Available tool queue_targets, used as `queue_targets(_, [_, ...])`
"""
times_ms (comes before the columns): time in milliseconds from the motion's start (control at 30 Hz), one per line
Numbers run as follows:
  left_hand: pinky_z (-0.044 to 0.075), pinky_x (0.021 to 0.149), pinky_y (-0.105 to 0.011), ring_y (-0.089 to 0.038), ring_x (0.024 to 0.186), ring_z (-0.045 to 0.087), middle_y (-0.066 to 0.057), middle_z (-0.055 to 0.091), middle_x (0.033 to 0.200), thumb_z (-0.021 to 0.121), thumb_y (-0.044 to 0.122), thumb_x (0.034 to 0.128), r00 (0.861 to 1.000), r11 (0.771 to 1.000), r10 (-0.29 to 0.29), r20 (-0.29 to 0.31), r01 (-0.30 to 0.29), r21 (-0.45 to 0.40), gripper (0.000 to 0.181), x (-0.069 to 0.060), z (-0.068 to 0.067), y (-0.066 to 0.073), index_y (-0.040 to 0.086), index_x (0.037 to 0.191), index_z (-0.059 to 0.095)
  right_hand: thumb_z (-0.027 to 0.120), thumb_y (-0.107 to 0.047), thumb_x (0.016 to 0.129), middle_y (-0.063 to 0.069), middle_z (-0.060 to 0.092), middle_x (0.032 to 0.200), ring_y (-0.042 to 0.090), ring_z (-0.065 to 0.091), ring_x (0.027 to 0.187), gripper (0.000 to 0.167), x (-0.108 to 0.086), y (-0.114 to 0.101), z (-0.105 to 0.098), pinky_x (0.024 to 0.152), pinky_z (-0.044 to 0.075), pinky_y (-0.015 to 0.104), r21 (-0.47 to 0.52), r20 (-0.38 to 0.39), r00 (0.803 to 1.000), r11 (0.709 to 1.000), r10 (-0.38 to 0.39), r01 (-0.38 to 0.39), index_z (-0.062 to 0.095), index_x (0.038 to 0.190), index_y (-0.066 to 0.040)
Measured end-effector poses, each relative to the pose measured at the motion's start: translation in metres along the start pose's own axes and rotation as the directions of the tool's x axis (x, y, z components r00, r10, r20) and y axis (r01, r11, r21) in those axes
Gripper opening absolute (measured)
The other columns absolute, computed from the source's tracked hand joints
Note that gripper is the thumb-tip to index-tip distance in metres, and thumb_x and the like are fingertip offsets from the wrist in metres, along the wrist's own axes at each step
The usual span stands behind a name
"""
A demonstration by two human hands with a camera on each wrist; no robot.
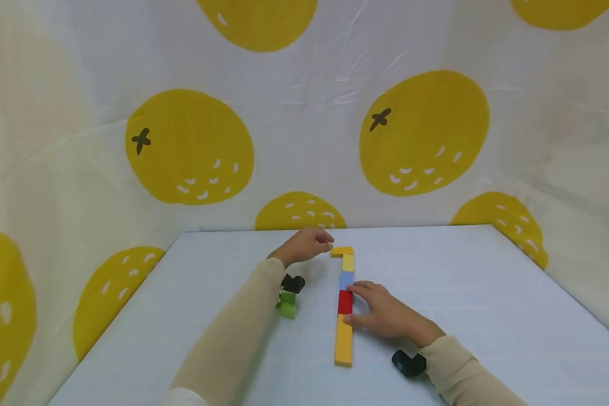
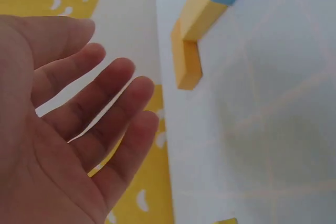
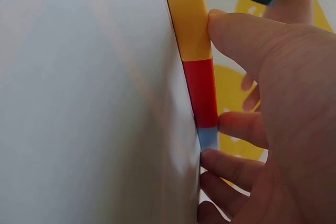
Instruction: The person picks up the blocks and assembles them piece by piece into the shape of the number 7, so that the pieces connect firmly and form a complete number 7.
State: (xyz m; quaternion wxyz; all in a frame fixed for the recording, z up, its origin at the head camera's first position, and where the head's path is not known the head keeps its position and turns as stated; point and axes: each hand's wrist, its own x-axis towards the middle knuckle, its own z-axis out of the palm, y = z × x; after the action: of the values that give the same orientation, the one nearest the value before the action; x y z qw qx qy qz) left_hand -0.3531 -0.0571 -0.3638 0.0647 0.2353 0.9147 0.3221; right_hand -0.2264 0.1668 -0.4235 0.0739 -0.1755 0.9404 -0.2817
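Observation:
A row of toy blocks runs away from me on the white table: a long orange block (image 1: pixel 343 341) nearest, then a red block (image 1: pixel 345 302), a blue block (image 1: pixel 346 280) and a yellow block (image 1: pixel 348 262). At the far end another orange block (image 1: pixel 341 251) lies crosswise, pointing left. My right hand (image 1: pixel 388 313) rests along the row's right side; its thumb touches the long orange block and its fingertips touch around the red and blue blocks. My left hand (image 1: pixel 307 246) hovers just left of the crosswise block, holding nothing, its fingers loosely bent in the left wrist view.
Green blocks (image 1: pixel 287 306) sit left of the row, beside my left sleeve, which partly hides them. Black wrist devices (image 1: pixel 409 363) show at both wrists. A white curtain with yellow fruit prints (image 1: pixel 304 141) stands behind the table (image 1: pixel 487 293).

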Motion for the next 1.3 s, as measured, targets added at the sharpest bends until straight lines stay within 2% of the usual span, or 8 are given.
queue_targets(167, [0.053,0.091,-0.036,-0.014,0.103,0.061,0.006,0.067,0.114,0.062,0.034,0.1000,0.993,0.994,0.039,0.115,-0.050,0.096,0.035,-0.014,-0.002,0.012,0.016,0.130,0.066,0.077,-0.057,0.081,0.008,0.043,0.151,0.030,0.038,0.137,0.080,0.002,0.005,0.000,0.101,0.046,0.056,0.004,0.000,1.000,1.000,0.010,-0.010,0.051,0.148,-0.021])
queue_targets(233, [0.054,0.090,-0.036,-0.013,0.101,0.062,0.007,0.068,0.113,0.062,0.035,0.0996,0.988,0.991,0.022,0.151,-0.041,0.124,0.036,-0.022,-0.002,0.012,0.017,0.131,0.066,0.076,-0.059,0.080,0.008,0.043,0.151,0.030,0.037,0.137,0.081,0.003,0.006,0.001,0.101,0.046,0.056,0.007,0.005,1.000,1.000,0.010,-0.010,0.051,0.148,-0.021])
queue_targets(433, [0.053,0.092,-0.035,-0.010,0.101,0.062,0.012,0.068,0.113,0.062,0.037,0.0994,0.984,0.992,0.006,0.177,-0.028,0.123,0.036,-0.057,-0.006,-0.003,0.020,0.131,0.066,0.074,-0.061,0.082,0.008,0.042,0.152,0.031,0.037,0.139,0.082,0.007,-0.001,0.001,0.105,0.042,0.057,-0.007,0.001,0.999,0.999,-0.041,0.041,0.050,0.148,-0.019])
queue_targets(533, [0.052,0.092,-0.033,-0.009,0.101,0.061,0.012,0.067,0.111,0.063,0.035,0.0993,0.985,0.986,0.044,0.165,-0.070,0.153,0.035,-0.071,-0.005,-0.009,0.018,0.130,0.067,0.074,-0.059,0.082,0.009,0.043,0.151,0.031,0.038,0.138,0.081,0.006,-0.004,-0.002,0.103,0.044,0.056,-0.024,-0.005,0.999,0.999,-0.035,0.035,0.051,0.148,-0.018])
queue_targets(733, [0.051,0.090,-0.031,-0.009,0.102,0.060,0.006,0.067,0.116,0.066,0.030,0.0986,0.985,0.952,0.141,0.096,-0.161,0.261,0.035,-0.097,-0.003,-0.020,0.014,0.129,0.067,0.076,-0.058,0.081,0.009,0.042,0.152,0.030,0.038,0.137,0.081,0.003,-0.001,-0.001,0.102,0.046,0.056,-0.019,0.003,1.000,1.000,0.002,-0.002,0.051,0.148,-0.019])
queue_targets(933, [0.052,0.089,-0.032,-0.009,0.100,0.060,0.001,0.069,0.118,0.066,0.028,0.0987,0.987,0.964,0.144,0.073,-0.157,0.214,0.033,-0.116,-0.003,-0.031,0.012,0.128,0.068,0.076,-0.057,0.082,0.009,0.042,0.151,0.030,0.038,0.137,0.082,0.000,-0.001,0.000,0.103,0.045,0.055,-0.014,0.014,1.000,1.000,0.006,-0.006,0.050,0.148,-0.017])
queue_targets(1133, [0.052,0.084,-0.030,-0.009,0.095,0.059,0.007,0.068,0.108,0.067,0.024,0.0984,0.985,0.976,0.165,0.051,-0.170,0.137,0.030,-0.122,-0.005,-0.038,0.011,0.125,0.069,0.074,-0.058,0.083,0.010,0.042,0.152,0.031,0.037,0.137,0.082,0.000,0.001,0.000,0.104,0.044,0.056,-0.025,0.004,1.000,1.000,-0.009,0.009,0.049,0.149,-0.016])
queue_targets(1300, [0.052,0.077,-0.030,-0.011,0.089,0.058,0.011,0.064,0.096,0.068,0.023,0.0973,0.987,0.985,0.154,0.052,-0.157,0.069,0.026,-0.127,-0.007,-0.047,0.011,0.120,0.071,0.073,-0.060,0.083,0.010,0.041,0.152,0.031,0.037,0.137,0.083,0.002,0.002,0.000,0.104,0.042,0.057,-0.025,0.013,1.000,1.000,-0.014,0.014,0.049,0.149,-0.016])
